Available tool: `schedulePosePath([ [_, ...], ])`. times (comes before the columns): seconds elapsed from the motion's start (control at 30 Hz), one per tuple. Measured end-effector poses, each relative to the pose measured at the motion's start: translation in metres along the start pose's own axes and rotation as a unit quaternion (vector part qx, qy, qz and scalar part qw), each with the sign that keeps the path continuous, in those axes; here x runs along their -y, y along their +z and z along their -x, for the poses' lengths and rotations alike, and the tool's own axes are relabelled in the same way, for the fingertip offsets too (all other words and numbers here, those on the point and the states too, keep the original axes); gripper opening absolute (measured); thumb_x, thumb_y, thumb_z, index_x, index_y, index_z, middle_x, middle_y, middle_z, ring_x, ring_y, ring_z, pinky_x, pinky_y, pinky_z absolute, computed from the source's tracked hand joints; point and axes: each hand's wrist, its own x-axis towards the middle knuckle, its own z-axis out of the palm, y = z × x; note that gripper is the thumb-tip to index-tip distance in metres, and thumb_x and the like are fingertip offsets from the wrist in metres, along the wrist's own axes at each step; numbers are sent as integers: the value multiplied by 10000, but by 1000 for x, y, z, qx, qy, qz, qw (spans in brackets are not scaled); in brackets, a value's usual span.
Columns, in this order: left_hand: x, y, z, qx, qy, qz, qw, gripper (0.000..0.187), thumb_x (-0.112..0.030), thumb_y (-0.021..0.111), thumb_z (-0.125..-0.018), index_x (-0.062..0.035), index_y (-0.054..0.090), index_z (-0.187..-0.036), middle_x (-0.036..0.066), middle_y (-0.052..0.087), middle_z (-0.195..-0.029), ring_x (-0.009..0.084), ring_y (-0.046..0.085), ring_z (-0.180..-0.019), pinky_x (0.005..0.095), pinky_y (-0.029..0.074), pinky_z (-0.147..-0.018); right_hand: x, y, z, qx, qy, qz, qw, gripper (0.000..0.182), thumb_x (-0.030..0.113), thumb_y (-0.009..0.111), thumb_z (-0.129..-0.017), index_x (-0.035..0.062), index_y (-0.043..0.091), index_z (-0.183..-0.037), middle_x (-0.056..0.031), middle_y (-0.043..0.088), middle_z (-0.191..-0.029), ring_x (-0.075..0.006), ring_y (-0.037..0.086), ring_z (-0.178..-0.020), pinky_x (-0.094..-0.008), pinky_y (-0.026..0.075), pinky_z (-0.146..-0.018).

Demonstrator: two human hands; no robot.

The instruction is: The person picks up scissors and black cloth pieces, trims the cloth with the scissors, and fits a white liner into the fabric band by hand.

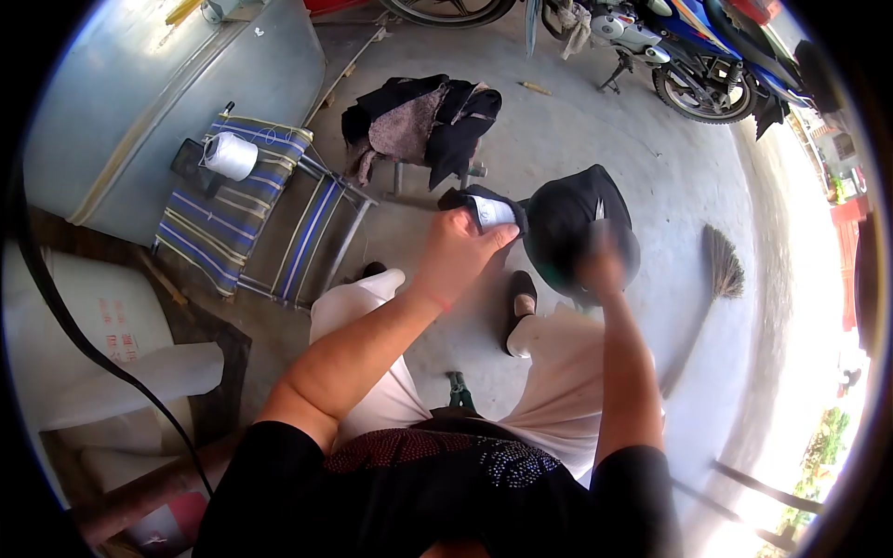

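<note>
My left hand (468,240) is closed on a piece of dark cloth (513,206) with a pale, whitish panel facing up, its thumb pressed over the panel. To its right, my right hand (602,267) is smeared by motion over a round black heap of what looks like cloth (567,214). A thin, pale, pointed thing (599,206) shows just beyond that hand; whether the fingers grip it cannot be made out. Past my left hand, black and brownish fabric pieces (423,126) lie piled on a low stool.
On the left, a striped folding chair (233,209) carries a white cone of thread (230,156). A broom (722,265) lies at the right. A blue motorcycle (707,56) stands at the back right, and a large metal box (130,102) at the back left.
</note>
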Motion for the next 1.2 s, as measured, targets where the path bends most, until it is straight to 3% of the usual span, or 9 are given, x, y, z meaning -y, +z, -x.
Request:
schedulePosePath([
  [0.03, 0, -1, -1, -9, 7, -24, 1000, 103, -87, 665, -764, -10, 630, -823, -31, 588, -737, 40, 505, -657, 186, 428, -599, -15, 5, -6, -1, -6, -2, 1000, 424, 175, 551, -745, 7, 503, -1130, -103, 564, -790, -183, 450, -424, -317, 367, -388],
  [0.1, 1, -3, 0, -25, 13, -22, 999, 85, -74, 659, -758, -13, 630, -810, -34, 585, -720, 37, 502, -638, 186, 426, -574, -35, 1, -21, 269, -56, 42, 961, 299, 146, 565, -752, 9, 565, -1018, -122, 585, -857, -200, 520, -520, -310, 413, -438],
  [0.23, -5, -7, -3, -47, 26, -46, 997, 96, -71, 660, -727, -11, 622, -793, -15, 601, -712, 43, 517, -633, 201, 435, -571, 0, -53, -37, 85, -242, -56, 965, 336, 115, 585, -762, 25, 522, -1080, -60, 563, -821, -173, 574, -808, -279, 478, -675],
  [0.27, -4, -8, -5, -68, 59, -104, 991, 106, -76, 663, -720, -7, 618, -787, -2, 603, -698, 53, 523, -618, 215, 438, -561, 66, -107, -38, 201, -46, -421, 883, 410, 130, 580, -771, 33, 454, -1149, -51, 545, -852, -181, 565, -854, -290, 477, -694],
  [0.3, -2, -9, -9, -93, 93, -160, 978, 116, -80, 666, -713, -2, 614, -781, 11, 605, -684, 63, 529, -604, 228, 440, -552, 132, -162, -41, 161, 180, -725, 645, 489, 146, 575, -781, 42, 386, -1219, -43, 527, -883, -189, 555, -900, -301, 475, -713],
  [0.37, 2, -11, -13, -116, 92, -167, 975, 123, -81, 664, -705, 4, 609, -773, 27, 604, -670, 77, 533, -590, 242, 441, -546, 169, -171, -31, 210, 164, -772, 578, 578, 179, 565, -791, 39, 273, -1269, -58, 485, -948, -209, 518, -964, -316, 461, -714],
  [0.43, 2, -14, -15, -139, 87, -178, 970, 130, -83, 663, -697, 11, 603, -765, 43, 603, -656, 91, 538, -577, 255, 443, -541, 179, -179, -27, 270, 95, -764, 578, 531, 213, 569, -804, 31, 312, -1232, -90, 468, -988, -205, 481, -1017, -315, 450, -731],
  [0.6, 4, -19, -23, -168, 131, -237, 948, 155, -86, 655, -680, 18, 587, -772, 95, 591, -647, 145, 553, -574, 283, 445, -555, 187, -188, -26, 309, 91, -669, 669, 916, 813, 314, -662, -3, 428, -1060, -58, 497, -695, -95, 437, -476, -219, 340, -436],
  [1.2, 4, -18, -23, -171, 194, -287, 922, 182, -35, 633, -678, 0, 590, -852, 133, 606, -801, 256, 597, -724, 318, 461, -668, 179, -187, -23, 352, 116, -664, 650, 911, 825, 325, -641, 14, 435, -1040, -24, 442, -657, -75, 409, -489, -210, 329, -438],
])
